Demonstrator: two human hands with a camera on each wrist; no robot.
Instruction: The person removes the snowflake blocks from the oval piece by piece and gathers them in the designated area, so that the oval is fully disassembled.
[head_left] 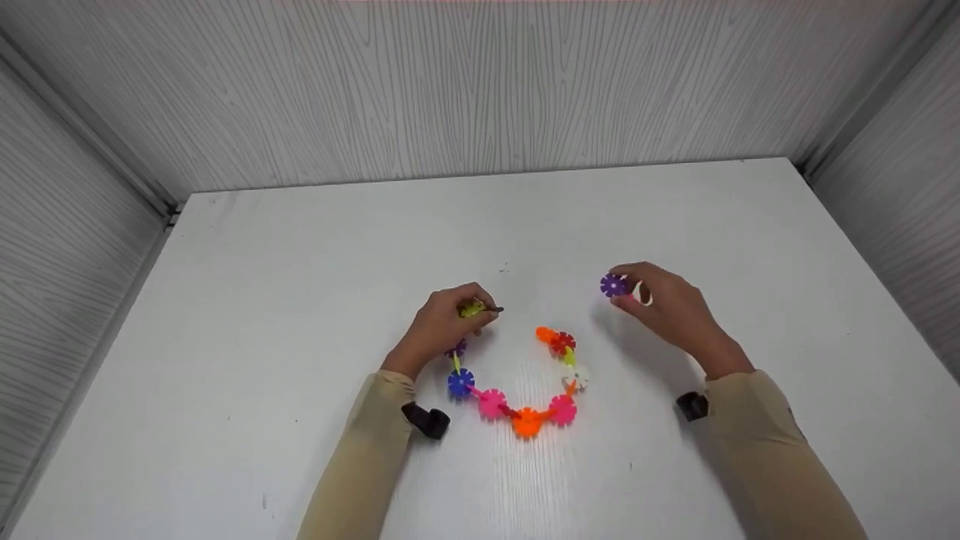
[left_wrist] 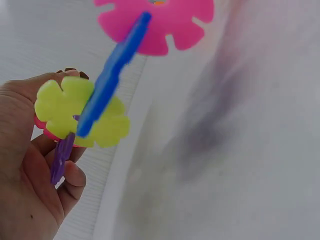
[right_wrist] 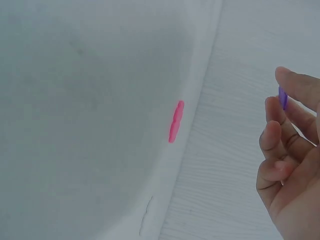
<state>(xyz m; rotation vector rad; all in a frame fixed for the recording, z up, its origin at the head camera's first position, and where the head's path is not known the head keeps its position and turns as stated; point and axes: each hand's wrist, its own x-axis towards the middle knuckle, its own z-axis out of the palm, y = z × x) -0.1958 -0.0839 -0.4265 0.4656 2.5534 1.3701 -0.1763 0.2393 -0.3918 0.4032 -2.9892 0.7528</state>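
In the head view a curved chain of slotted flower-shaped plastic discs, one of them an orange disc (head_left: pixel 527 423), lies on the white table. My left hand (head_left: pixel 442 324) grips the chain's left end, around a yellow-green disc (head_left: pixel 471 309). The left wrist view shows that yellow disc (left_wrist: pixel 55 102) joined to a purple disc (left_wrist: pixel 61 160) and a blue disc (left_wrist: pixel 112 75), with a pink disc (left_wrist: pixel 155 30) beyond. My right hand (head_left: pixel 670 306), raised over the table to the right, pinches a loose purple disc (head_left: pixel 613 285) between thumb and fingertips.
The chain's other end, an orange disc (head_left: pixel 544 334) beside a red disc (head_left: pixel 562 343), lies between the hands. A pink piece (right_wrist: pixel 175 121) shows edge-on in the right wrist view, apart from the hand. Wood-grain panels (head_left: pixel 480 90) border the table (head_left: pixel 300 247).
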